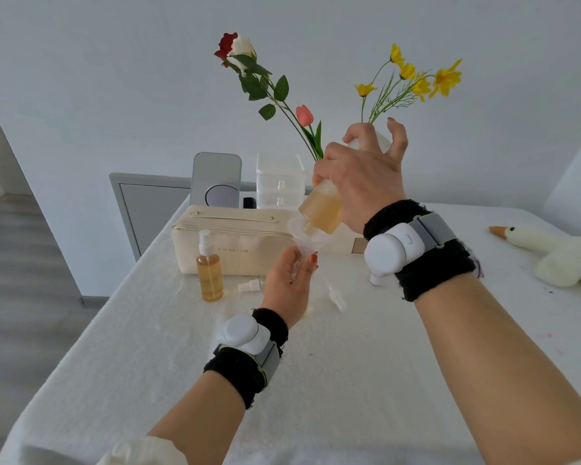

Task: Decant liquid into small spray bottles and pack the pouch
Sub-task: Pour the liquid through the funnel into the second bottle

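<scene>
- Head view: right hand [359,176] grips the tilted amber bottle [321,206], mouth in the funnel [301,234].
- Left hand [287,280], at 7 o'clock below, wraps the small clear bottle [296,268]; hold it upright, pour slowly.

The only lettering that can be read is one line of small dark capitals printed on the front face of the cream pouch [242,236], which stands at the far side of the table, left of centre. It reads "OF NO MAN'S LAND". The line begins behind the neck of the spray bottle [209,276], which stands just in front of the pouch towards its left end. Any words before "OF" are hidden, and one stroke at the bottle's edge may be an L.
</scene>
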